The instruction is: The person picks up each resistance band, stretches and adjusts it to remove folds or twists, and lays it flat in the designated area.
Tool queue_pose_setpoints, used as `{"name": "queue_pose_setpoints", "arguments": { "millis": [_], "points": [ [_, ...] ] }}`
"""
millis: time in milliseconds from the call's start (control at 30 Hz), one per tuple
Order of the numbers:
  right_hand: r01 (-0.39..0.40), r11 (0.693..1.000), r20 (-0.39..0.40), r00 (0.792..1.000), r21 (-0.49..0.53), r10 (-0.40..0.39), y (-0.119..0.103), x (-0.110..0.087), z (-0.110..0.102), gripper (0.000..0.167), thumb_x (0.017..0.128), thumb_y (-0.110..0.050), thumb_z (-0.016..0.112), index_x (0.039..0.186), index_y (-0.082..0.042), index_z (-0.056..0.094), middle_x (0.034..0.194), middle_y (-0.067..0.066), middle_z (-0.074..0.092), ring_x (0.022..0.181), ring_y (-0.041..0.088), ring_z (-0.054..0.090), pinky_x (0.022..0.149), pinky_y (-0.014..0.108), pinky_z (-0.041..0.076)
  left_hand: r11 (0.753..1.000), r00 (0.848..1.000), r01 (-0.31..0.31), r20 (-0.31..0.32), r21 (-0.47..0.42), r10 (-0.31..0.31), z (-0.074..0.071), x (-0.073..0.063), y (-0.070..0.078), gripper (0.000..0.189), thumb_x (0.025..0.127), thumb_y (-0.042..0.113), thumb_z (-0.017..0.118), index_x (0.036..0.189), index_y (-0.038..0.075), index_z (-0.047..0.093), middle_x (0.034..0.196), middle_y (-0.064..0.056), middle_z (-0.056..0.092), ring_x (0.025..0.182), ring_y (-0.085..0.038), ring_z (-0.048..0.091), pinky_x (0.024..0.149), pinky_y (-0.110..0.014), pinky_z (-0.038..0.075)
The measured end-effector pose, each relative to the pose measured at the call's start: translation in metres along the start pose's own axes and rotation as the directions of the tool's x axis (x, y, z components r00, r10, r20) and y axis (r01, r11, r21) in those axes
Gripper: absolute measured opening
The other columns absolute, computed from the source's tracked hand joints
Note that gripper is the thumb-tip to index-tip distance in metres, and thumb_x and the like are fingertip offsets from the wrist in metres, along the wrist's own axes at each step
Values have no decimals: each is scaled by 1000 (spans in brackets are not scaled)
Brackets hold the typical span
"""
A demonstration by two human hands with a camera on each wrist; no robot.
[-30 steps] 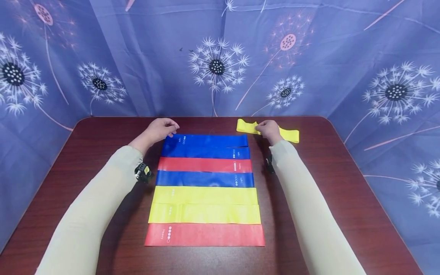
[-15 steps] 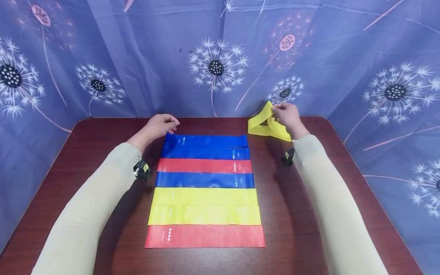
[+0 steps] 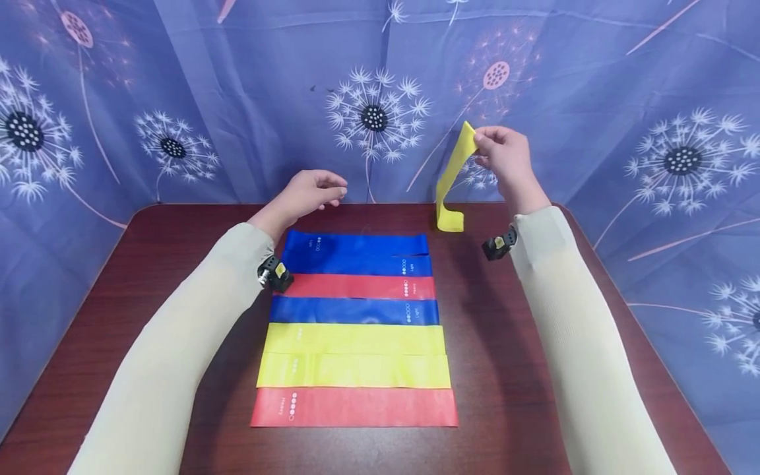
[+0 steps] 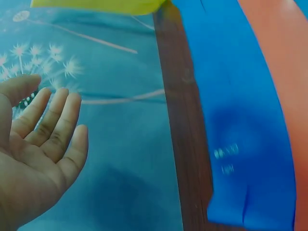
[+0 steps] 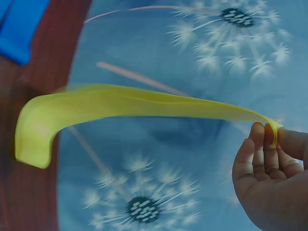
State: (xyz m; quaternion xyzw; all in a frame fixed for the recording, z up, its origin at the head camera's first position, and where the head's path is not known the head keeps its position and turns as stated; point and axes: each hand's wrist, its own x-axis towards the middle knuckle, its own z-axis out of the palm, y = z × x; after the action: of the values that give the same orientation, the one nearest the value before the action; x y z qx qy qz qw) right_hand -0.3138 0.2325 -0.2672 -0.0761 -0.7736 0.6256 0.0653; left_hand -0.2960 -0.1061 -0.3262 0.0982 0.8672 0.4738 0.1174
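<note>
My right hand (image 3: 506, 153) pinches one end of a yellow resistance band (image 3: 452, 173) between thumb and fingers. The band hangs down, its lower end bent over near the table's back edge. In the right wrist view the pinched end of the yellow band (image 5: 144, 103) shows at the fingertips. Above the back of the table my left hand (image 3: 311, 191) hovers with nothing in it; the left wrist view has its fingers (image 4: 62, 120) apart and loosely bent. Just below it lies the rearmost blue band (image 3: 362, 245), printed "Light".
Several flat bands lie in an overlapping column toward me: another blue, a red band (image 3: 350, 286), a blue band (image 3: 356, 311), two yellow bands (image 3: 356, 355) and a red "Heavy" band (image 3: 362, 407) in front. A dandelion-print curtain (image 3: 267, 119) stands behind the brown table (image 3: 148, 316).
My right hand has lifted the yellow band off the table at the back right, and it now hangs lengthwise. My left hand has risen and moved right, away from the blue band's corner.
</note>
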Motion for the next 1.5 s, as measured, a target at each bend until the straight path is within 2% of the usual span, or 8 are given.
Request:
{"name": "queue_pose_setpoints", "arguments": {
  "millis": [100, 233, 500, 867, 1000, 1100, 1267, 1500],
  "points": [
    [17, 998, 9, 1000, 56, -17, -16, -2, 6, 9, 102, -13, 61, 102, -11, 69, 86, -8, 66, 78, 5, 63, 70, 15, 54, 1000, 1000, 7, 27, -27, -7, 5, 4, 7, 43, 104, 25, 60, 143, 9, 58, 141, -18, 63, 123, -31, 63, 98, -37, 52],
    [51, 989, 22, 998, 141, -55, -35, -5, 12, 11, 102, -10, 61, 94, -12, 68, 85, -5, 66, 74, 7, 64, 66, 17, 53, 998, 998, 11, 65, -65, -7, 10, 7, 13, 49, 103, 25, 61, 149, 11, 52, 151, -14, 55, 136, -30, 56, 113, -47, 47],
    [95, 941, 68, 990, 324, -124, -73, -17, 23, 15, 101, -5, 59, 89, -8, 67, 84, 1, 66, 67, 11, 60, 57, 17, 51, 989, 996, -40, 70, -141, 50, 17, 8, 22, 55, 102, 23, 62, 153, 10, 47, 155, -14, 51, 143, -29, 49, 117, -48, 43],
    [179, 924, 240, 933, 338, -268, -91, -40, 44, 16, 103, -4, 55, 91, -7, 66, 79, 0, 68, 70, 10, 61, 61, 17, 52, 986, 996, -67, 53, -153, 75, 31, 16, 33, 78, 97, 25, 70, 163, 18, 28, 168, -6, 34, 157, -24, 29, 125, -48, 34],
    [183, 924, 276, 919, 336, -282, -94, -43, 52, 15, 103, -3, 55, 93, -6, 66, 80, 0, 69, 69, 9, 63, 63, 17, 54, 979, 993, -76, 79, -190, 92, 36, 19, 39, 75, 96, 25, 72, 160, 19, 33, 164, -7, 39, 157, -26, 29, 125, -50, 33],
    [188, 924, 282, 915, 333, -288, -96, -44, 55, 15, 103, -3, 54, 94, -6, 65, 80, 1, 69, 68, 9, 63, 63, 17, 53, 972, 986, -59, 137, -229, 93, 43, 21, 42, 67, 97, 25, 70, 157, 16, 40, 154, -11, 52, 150, -27, 41, 124, -51, 33],
    [179, 936, 239, 937, 303, -256, -96, -42, 58, 13, 102, -4, 56, 93, -6, 65, 80, 1, 66, 68, 10, 60, 62, 17, 52, 975, 977, -6, 207, -222, 53, 47, 18, 36, 52, 99, 24, 67, 147, 9, 51, 139, -17, 64, 136, -29, 56, 125, -52, 31],
    [149, 962, 140, 973, 231, -184, -87, -34, 58, 10, 101, -5, 60, 93, -9, 65, 83, 0, 63, 73, 11, 58, 64, 17, 50, 981, 967, 79, 254, -176, -32, 38, 8, 12, 43, 100, 29, 65, 136, 6, 62, 131, -17, 64, 126, -30, 61, 115, -49, 46]
  ]
}}
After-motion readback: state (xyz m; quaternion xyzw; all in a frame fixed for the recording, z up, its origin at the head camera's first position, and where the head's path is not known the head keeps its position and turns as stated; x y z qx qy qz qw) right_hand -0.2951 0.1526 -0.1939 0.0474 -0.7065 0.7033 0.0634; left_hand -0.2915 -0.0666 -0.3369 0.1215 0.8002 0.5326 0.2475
